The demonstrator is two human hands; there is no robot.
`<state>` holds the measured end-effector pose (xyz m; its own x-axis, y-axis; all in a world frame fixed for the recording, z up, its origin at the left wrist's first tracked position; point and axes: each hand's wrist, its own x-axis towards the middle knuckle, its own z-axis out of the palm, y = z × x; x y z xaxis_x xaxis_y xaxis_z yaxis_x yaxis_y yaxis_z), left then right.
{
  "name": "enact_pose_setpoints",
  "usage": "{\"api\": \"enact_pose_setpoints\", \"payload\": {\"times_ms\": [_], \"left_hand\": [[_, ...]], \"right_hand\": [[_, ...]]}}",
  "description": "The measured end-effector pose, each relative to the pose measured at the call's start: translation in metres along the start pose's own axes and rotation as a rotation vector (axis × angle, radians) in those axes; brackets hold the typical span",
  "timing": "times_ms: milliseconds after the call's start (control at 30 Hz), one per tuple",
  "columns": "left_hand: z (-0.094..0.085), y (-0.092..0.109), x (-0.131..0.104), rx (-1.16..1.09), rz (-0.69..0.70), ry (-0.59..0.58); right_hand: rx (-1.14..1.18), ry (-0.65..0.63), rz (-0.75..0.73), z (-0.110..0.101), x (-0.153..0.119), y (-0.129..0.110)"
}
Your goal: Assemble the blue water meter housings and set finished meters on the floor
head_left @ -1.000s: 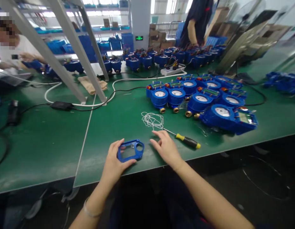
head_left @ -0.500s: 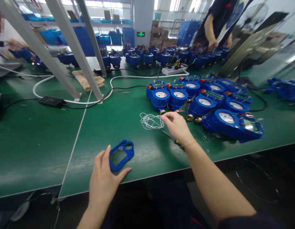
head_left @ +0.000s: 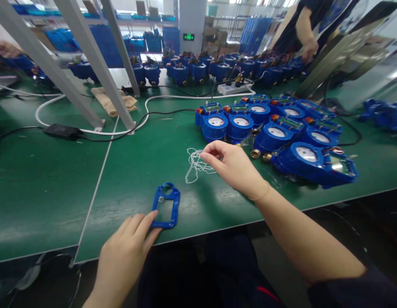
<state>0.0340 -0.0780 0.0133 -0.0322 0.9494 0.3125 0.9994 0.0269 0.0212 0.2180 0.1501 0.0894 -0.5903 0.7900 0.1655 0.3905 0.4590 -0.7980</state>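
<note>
Between the thumb and fingers of my left hand (head_left: 129,241) is the lower left corner of a blue plastic cover frame (head_left: 175,209). The frame has a rectangular window and a round hole at its far end. My right hand (head_left: 232,167) is closed in a pinch on a tangle of thin white string (head_left: 192,164), part of which hangs loose to the left of the fingertips. Just beyond the right hand stand several blue water meters (head_left: 214,127) with white dials. The screwdriver seen earlier is hidden by my right hand and forearm.
A larger blue meter (head_left: 305,156) lies tilted at the right, near brass fittings (head_left: 255,153). Further back are a power strip (head_left: 234,87), a folded cloth (head_left: 110,102), cables, a black adapter (head_left: 61,131) and metal posts (head_left: 89,64). Another person's hand (head_left: 309,49) is over the far meters.
My left hand has closed on the blue frame's edge and turned it more upright. My right hand has moved left and now pinches the white string, lifting some of it.
</note>
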Motion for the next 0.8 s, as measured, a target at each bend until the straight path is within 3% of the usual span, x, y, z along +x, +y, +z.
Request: {"api": "enact_pose_setpoints", "payload": {"times_ms": [133,200,300,433,500,633,733,800], "left_hand": [[0.007,0.012,0.01,-0.035,0.078,0.039],[0.012,0.022,0.016,-0.047,0.065,0.047],[0.018,0.034,0.025,-0.044,0.026,0.042],[0.015,0.041,0.027,-0.105,0.046,0.065],[0.01,0.042,0.025,-0.158,0.065,0.076],[0.005,0.045,0.021,-0.218,0.103,0.056],[0.008,0.05,0.026,-0.202,0.146,0.022],[0.008,0.055,0.034,-0.193,0.158,-0.009]], "right_hand": [[0.372,-0.114,0.122,0.0,-0.025,-0.014],[0.508,-0.163,0.244,0.003,-0.035,-0.009],[0.537,-0.146,0.432,0.013,-0.046,0.023],[0.277,-0.093,0.583,0.024,-0.063,0.075],[0.143,-0.069,0.545,0.023,-0.073,0.087],[-0.036,0.015,0.34,0.012,-0.09,0.09],[-0.07,-0.066,0.193,0.003,-0.098,0.093],[-0.045,-0.151,0.174,0.0,-0.099,0.097]]}}
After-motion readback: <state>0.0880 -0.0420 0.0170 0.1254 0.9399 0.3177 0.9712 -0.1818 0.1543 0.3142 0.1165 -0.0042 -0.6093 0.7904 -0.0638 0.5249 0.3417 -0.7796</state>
